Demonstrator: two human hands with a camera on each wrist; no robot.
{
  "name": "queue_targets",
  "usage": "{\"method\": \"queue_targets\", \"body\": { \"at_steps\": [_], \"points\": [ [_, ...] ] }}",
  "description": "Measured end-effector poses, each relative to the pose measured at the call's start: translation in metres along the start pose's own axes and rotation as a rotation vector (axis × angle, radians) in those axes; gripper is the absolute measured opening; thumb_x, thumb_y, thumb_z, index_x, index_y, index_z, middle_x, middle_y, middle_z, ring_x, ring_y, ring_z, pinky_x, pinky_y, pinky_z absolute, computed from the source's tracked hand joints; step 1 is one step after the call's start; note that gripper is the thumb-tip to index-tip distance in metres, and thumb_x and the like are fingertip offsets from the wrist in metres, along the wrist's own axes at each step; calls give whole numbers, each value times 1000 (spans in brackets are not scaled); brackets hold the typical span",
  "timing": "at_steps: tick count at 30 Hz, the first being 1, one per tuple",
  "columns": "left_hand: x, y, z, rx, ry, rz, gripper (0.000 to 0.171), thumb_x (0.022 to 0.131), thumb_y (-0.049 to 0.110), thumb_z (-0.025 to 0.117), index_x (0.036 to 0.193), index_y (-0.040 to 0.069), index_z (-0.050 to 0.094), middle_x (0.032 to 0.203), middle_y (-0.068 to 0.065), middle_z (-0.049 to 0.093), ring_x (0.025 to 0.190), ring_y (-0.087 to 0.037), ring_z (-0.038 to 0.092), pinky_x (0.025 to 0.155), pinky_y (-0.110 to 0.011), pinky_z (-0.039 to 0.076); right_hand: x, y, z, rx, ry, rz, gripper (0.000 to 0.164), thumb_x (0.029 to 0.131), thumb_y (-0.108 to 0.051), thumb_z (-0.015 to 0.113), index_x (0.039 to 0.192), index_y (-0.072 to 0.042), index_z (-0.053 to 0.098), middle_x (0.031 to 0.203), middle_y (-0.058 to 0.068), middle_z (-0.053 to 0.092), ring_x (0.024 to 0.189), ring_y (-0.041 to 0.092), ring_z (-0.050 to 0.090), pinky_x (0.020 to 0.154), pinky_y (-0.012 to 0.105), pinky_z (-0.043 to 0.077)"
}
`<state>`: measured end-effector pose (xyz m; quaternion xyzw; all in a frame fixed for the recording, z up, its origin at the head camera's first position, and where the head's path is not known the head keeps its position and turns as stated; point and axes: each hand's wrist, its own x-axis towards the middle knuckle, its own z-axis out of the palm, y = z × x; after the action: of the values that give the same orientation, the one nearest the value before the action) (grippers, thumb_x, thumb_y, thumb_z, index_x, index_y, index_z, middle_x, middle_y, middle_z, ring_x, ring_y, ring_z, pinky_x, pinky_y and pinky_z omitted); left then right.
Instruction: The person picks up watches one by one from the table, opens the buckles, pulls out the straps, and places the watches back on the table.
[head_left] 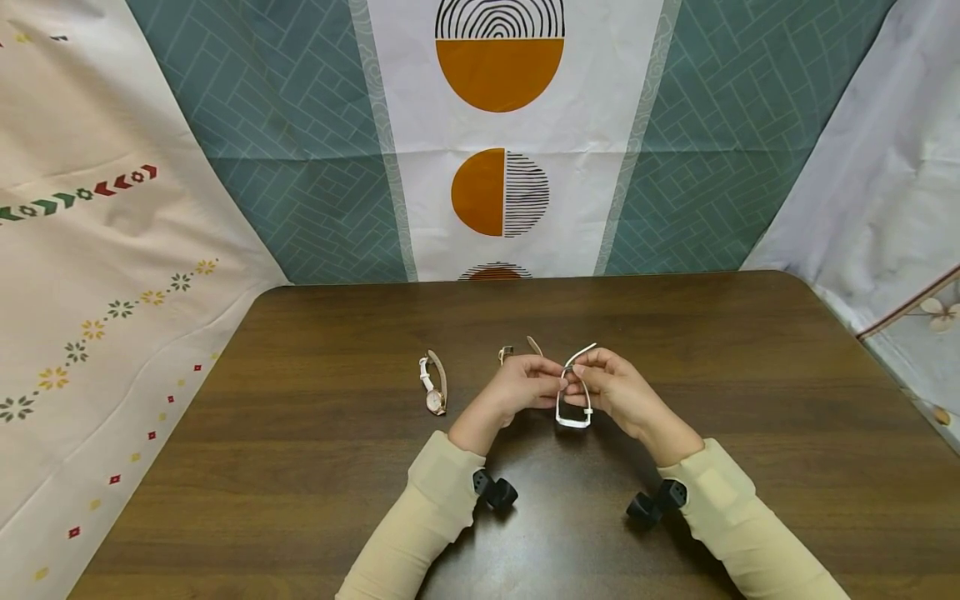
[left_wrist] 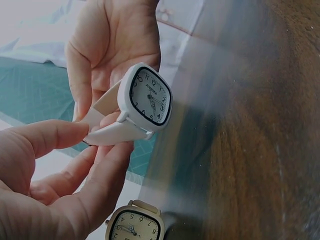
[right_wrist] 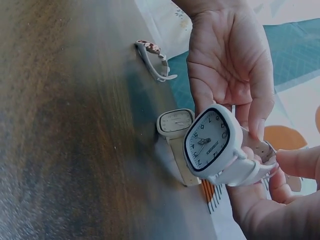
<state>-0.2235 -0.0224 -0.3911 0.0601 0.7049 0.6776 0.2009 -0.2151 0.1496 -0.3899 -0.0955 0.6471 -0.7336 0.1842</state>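
Both hands hold a white wristwatch (head_left: pixel 573 422) above the table. Its rounded-square dial (left_wrist: pixel 151 96) faces the person, and the two strap halves are brought together on the far side. My left hand (head_left: pixel 521 385) pinches the strap near the buckle between thumb and fingers. On the other side, my right hand (head_left: pixel 622 390) pinches the strap too, and a strap end sticks up between the hands. Fingers partly hide the buckle. Just beyond the left hand lies a beige watch with a rounded-square dial (right_wrist: pixel 175 121), mostly hidden in the head view.
A small round-faced watch (head_left: pixel 435 402) with a pale strap lies on its side to the left. The brown wooden table (head_left: pixel 300 500) ends at a patterned cloth backdrop (head_left: pixel 300 167), with light cloths hanging at both sides.
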Motion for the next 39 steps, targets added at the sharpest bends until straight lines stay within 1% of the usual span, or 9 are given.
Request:
{"method": "queue_targets", "body": {
  "at_steps": [3,8,10,11,14,19,23,30,39],
  "points": [
    [1,0,0,3,-5,-1,25,89,-3,58,111,-15,59,108,-30,64,82,-15,65,82,-40,56,0,0,0,20,9,-10,6,99,1,39,99,-1,44,89,3,56,81,10,61,77,26,56],
    [1,0,0,-2,-2,0,24,90,-4,58,111,-15,59,108,-30,64,89,-25,68,82,-39,56,-1,0,0,32,18,-16,7,99,1,39,98,-1,45,92,3,54,82,9,60,79,26,56],
    [0,-1,0,-3,3,4,24,90,-4,58,110,-15,60,108,-30,64,90,-26,68,81,-39,56,-1,0,0,35,20,-16,7,99,1,40,98,-2,46,92,3,54,82,9,60,79,26,56],
    [0,-1,-1,-4,4,5,23,90,-4,58,110,-15,60,108,-30,64,89,-27,68,81,-39,56,-1,0,0,35,23,-16,7,99,0,40,97,-2,46,92,3,54,82,10,59,79,27,56],
    [0,-1,-1,-8,10,2,23,89,-4,58,110,-15,60,106,-30,65,82,-20,68,80,-39,57,0,1,1,41,35,-15,6,99,0,41,98,-3,47,92,3,54,81,10,59,79,27,57],
    [0,-2,-1,-21,20,-15,22,89,-4,58,108,-15,59,99,-27,66,71,-12,64,78,-37,57,0,1,0,57,117,-18,3,99,-1,43,101,-2,46,91,2,52,80,10,57,77,28,57],
    [1,-3,-2,-25,25,-21,22,88,-5,57,108,-14,59,97,-26,67,71,-12,64,77,-37,58,0,-1,0,61,168,-17,3,99,-2,43,102,-1,44,92,3,50,79,9,56,77,28,57],
    [1,-3,-2,-39,16,-29,21,88,-5,55,107,-13,57,102,-30,65,72,-12,64,77,-36,58,0,-3,1,81,217,-22,3,99,-2,44,101,0,44,91,3,49,79,8,56,76,27,57],
    [2,-3,-3,-42,-3,-17,23,88,-4,52,109,-14,56,108,-34,62,75,-14,65,78,-35,57,1,-3,-1,92,229,-25,3,98,-2,45,100,-1,46,89,3,52,74,8,58,74,27,58]
  ]
}}
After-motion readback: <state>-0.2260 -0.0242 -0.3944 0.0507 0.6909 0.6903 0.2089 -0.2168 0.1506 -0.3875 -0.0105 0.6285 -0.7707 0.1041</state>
